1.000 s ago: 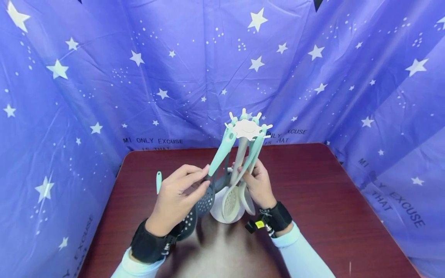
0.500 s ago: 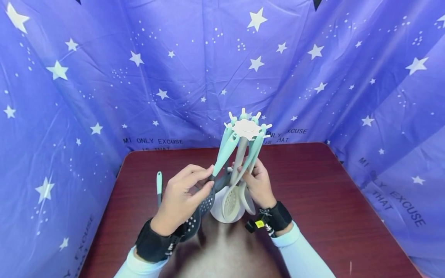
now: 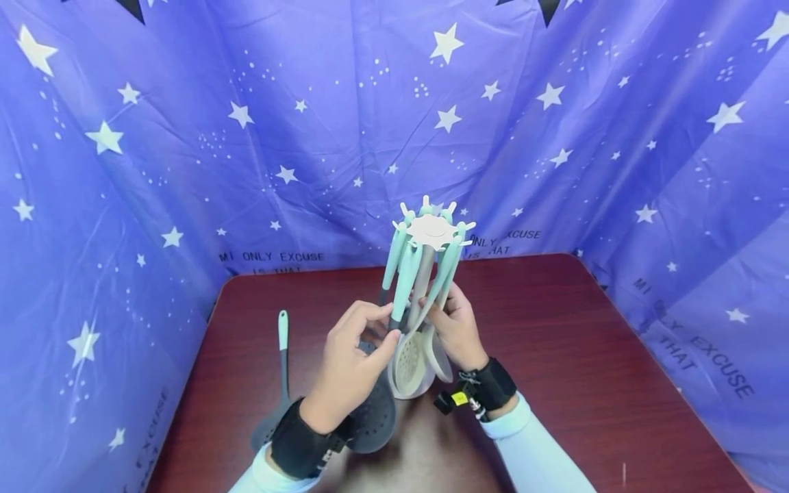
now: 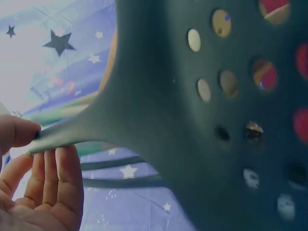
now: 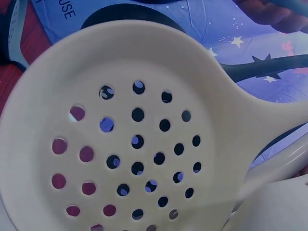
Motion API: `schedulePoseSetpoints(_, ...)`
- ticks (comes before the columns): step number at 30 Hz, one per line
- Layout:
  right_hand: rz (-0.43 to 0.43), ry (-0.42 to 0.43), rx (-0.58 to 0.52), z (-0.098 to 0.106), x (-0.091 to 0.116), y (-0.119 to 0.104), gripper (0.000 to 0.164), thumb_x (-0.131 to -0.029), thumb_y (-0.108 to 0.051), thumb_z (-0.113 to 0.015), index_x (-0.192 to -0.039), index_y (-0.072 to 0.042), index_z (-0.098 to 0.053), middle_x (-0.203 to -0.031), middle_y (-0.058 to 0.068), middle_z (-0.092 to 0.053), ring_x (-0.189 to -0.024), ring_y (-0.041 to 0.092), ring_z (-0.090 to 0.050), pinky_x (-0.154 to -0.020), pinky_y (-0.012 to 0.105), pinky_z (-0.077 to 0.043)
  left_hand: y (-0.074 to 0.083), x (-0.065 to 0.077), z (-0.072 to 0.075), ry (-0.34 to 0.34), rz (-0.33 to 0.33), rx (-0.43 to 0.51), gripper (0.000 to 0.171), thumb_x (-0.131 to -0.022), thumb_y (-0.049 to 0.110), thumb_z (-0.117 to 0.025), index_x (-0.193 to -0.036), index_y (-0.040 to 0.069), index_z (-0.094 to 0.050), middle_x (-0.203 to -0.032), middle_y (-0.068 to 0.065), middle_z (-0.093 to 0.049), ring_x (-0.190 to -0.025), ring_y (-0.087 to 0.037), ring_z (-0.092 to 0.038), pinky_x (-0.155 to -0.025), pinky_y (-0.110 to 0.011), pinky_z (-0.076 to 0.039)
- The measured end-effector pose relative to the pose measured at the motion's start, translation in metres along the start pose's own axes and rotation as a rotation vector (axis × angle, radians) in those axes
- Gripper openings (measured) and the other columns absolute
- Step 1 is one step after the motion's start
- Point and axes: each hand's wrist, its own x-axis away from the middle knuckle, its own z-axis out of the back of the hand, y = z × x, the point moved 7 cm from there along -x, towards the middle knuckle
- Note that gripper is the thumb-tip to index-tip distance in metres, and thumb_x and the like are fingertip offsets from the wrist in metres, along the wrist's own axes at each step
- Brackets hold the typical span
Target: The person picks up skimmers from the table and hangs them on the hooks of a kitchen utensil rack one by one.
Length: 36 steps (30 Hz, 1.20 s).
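My left hand (image 3: 351, 363) pinches the neck of a dark grey skimmer (image 3: 372, 421), just below its mint handle. The handle's top is at the rim of a white utensil stand (image 3: 431, 231); whether a hook goes through its hole is too small to tell. In the left wrist view, the skimmer's perforated head (image 4: 149, 86) spreads wide beyond the fingertips. My right hand (image 3: 459, 335) grips the stand's grey pole (image 3: 423, 281), partly behind hanging utensils. A cream slotted spoon (image 3: 409, 361) hangs in front of the pole and fills much of the right wrist view.
Several other mint-handled utensils hang around the stand, a cream spoon (image 3: 437, 356) among them. A dark utensil with a mint handle (image 3: 283, 332) lies at the left of the red-brown table (image 3: 555, 356), its head partly behind my left wrist. Blue star-patterned curtains (image 3: 345, 137) enclose the table.
My left hand has moved right with the skimmer, whose handle now stands more upright against the stand. More of the utensil lying at the left shows. My right hand keeps its hold on the pole.
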Motion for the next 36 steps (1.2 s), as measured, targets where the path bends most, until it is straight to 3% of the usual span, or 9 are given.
schedulePoseSetpoints(4, -0.013, -0.021, 0.027, -0.004, 0.003, -0.001, 0.012, -0.103, -0.003, -0.061, -0.116, -0.003, -0.06, -0.086, 0.001, -0.065, -0.078, 0.01, -0.065, -0.067, 0.028, -0.054, -0.002, 0.006, -0.006, 0.004, 0.048, 0.004, 0.035, -0.098, 0.01, -0.073, -0.131, 0.015, -0.063, -0.108, -0.001, -0.063, -0.091, -0.012, -0.066, -0.075, -0.029, -0.059)
schedulePoseSetpoints(8, -0.029, -0.047, 0.079, -0.005, 0.003, -0.003, 0.017, -0.104, -0.004, -0.061, -0.12, -0.002, -0.059, -0.088, 0.008, -0.064, -0.08, 0.014, -0.066, -0.068, 0.033, -0.055, -0.004, 0.009, -0.006, 0.023, 0.068, 0.028, 0.038, -0.096, 0.01, -0.075, -0.132, 0.016, -0.061, -0.107, -0.002, -0.063, -0.092, -0.014, -0.066, -0.075, -0.031, -0.06)
schedulePoseSetpoints(15, -0.039, -0.106, 0.139, 0.002, 0.004, -0.008, 0.03, -0.1, 0.002, -0.061, -0.13, 0.002, -0.056, -0.104, 0.02, -0.066, -0.092, 0.013, -0.066, -0.077, 0.025, -0.055, -0.021, 0.007, 0.007, 0.03, 0.103, 0.084, 0.035, -0.098, 0.011, -0.072, -0.131, 0.01, -0.061, -0.109, -0.005, -0.067, -0.096, -0.016, -0.066, -0.079, -0.031, -0.058)
schedulePoseSetpoints(19, -0.021, -0.13, 0.156, 0.015, 0.006, -0.009, 0.034, -0.103, -0.002, -0.058, -0.136, 0.002, -0.054, -0.117, 0.022, -0.066, -0.103, 0.014, -0.067, -0.085, 0.026, -0.056, -0.038, 0.001, 0.021, 0.05, 0.124, 0.054, 0.032, -0.098, 0.012, -0.072, -0.129, 0.011, -0.063, -0.107, -0.009, -0.068, -0.095, -0.015, -0.066, -0.08, -0.031, -0.058)
schedulePoseSetpoints(25, 0.038, -0.044, 0.236, 0.036, 0.004, -0.008, 0.032, -0.109, -0.007, -0.045, -0.138, 0.006, -0.052, -0.119, 0.014, -0.064, -0.108, 0.014, -0.064, -0.094, 0.027, -0.053, -0.08, -0.006, 0.057, 0.044, 0.177, -0.183, 0.034, -0.099, 0.015, -0.07, -0.131, 0.014, -0.061, -0.112, -0.005, -0.067, -0.1, -0.016, -0.066, -0.082, -0.036, -0.056)
schedulePoseSetpoints(27, 0.031, 0.005, 0.264, 0.043, 0.002, -0.003, 0.033, -0.11, -0.008, -0.044, -0.137, 0.01, -0.051, -0.121, 0.021, -0.063, -0.11, 0.013, -0.065, -0.097, 0.028, -0.053, -0.098, -0.006, 0.071, 0.021, 0.215, -0.298, 0.039, -0.099, 0.018, -0.069, -0.137, 0.015, -0.058, -0.119, -0.008, -0.066, -0.104, -0.021, -0.065, -0.082, -0.04, -0.054)
schedulePoseSetpoints(31, -0.064, 0.095, 0.321, 0.066, 0.002, 0.02, 0.036, -0.111, -0.01, -0.047, -0.139, 0.012, -0.05, -0.131, 0.03, -0.06, -0.117, 0.023, -0.064, -0.099, 0.032, -0.053, -0.135, 0.001, 0.096, -0.042, 0.31, -0.472, 0.052, -0.101, 0.025, -0.067, -0.149, 0.014, -0.05, -0.135, -0.014, -0.06, -0.105, -0.03, -0.062, -0.086, -0.047, -0.05)
schedulePoseSetpoints(36, -0.232, 0.172, 0.499, 0.098, 0.022, 0.049, 0.04, -0.109, -0.014, -0.054, -0.144, 0.005, -0.049, -0.14, 0.025, -0.058, -0.125, 0.037, -0.061, -0.103, 0.034, -0.051, -0.171, 0.016, 0.113, -0.113, 0.416, -0.601, 0.067, -0.099, 0.026, -0.066, -0.157, 0.007, -0.039, -0.148, -0.027, -0.047, -0.131, -0.047, -0.048, -0.104, -0.062, -0.042)
